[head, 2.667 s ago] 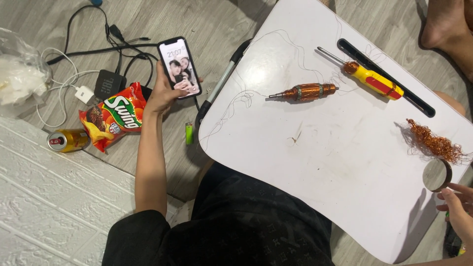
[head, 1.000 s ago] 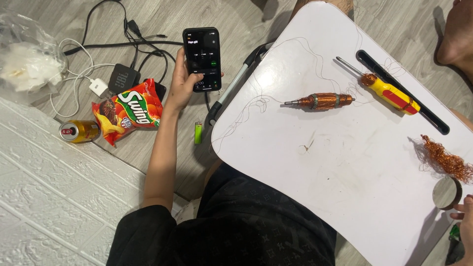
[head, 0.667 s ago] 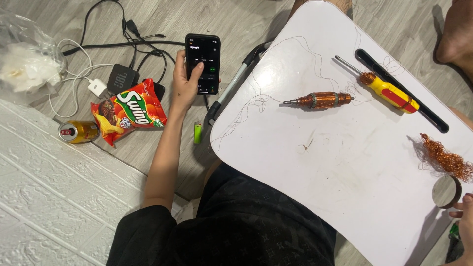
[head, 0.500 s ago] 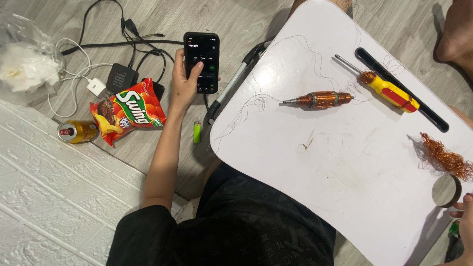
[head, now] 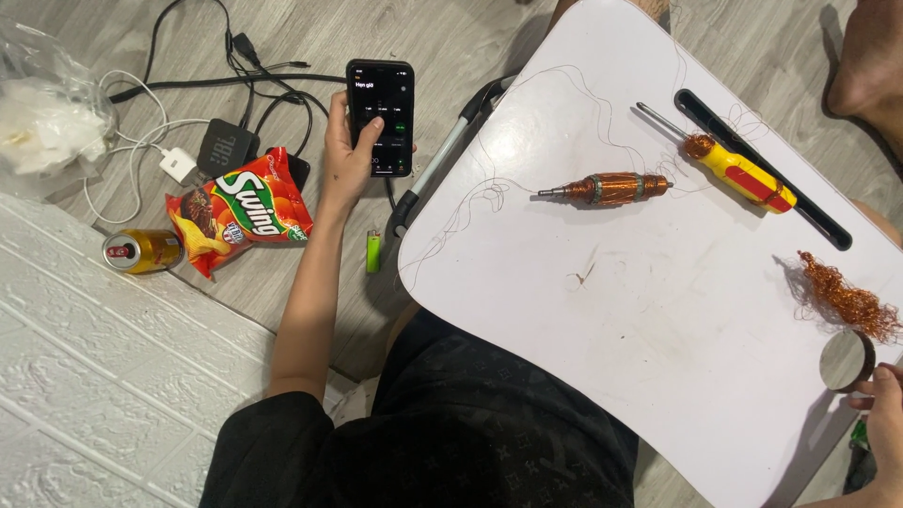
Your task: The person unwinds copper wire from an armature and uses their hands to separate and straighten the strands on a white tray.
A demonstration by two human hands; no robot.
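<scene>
My left hand [head: 346, 160] holds a black phone [head: 381, 118] above the wooden floor, thumb on its dark lit screen. My right hand [head: 882, 428] is at the lower right edge of the white lap table [head: 602, 310], fingers on a small round grey disc [head: 843, 360]. A copper-wound motor armature [head: 609, 189] lies on the table with thin wire trailing from it. A yellow and red screwdriver [head: 734, 165] lies beyond it, next to a black bar [head: 764, 169]. A tangle of copper wire [head: 845, 298] sits just above the disc.
On the floor at left lie a red snack bag [head: 240, 214], a gold drink can [head: 141, 251], a black speaker [head: 226, 146], a white charger and cables [head: 174, 162], a clear plastic bag [head: 47, 113] and a green lighter [head: 373, 252]. A bare foot [head: 870, 66] shows top right.
The phone screen changed from a picture to a dark screen. My left hand brought the phone down slightly and the thumb moved onto the screen. My right hand stays by the disc.
</scene>
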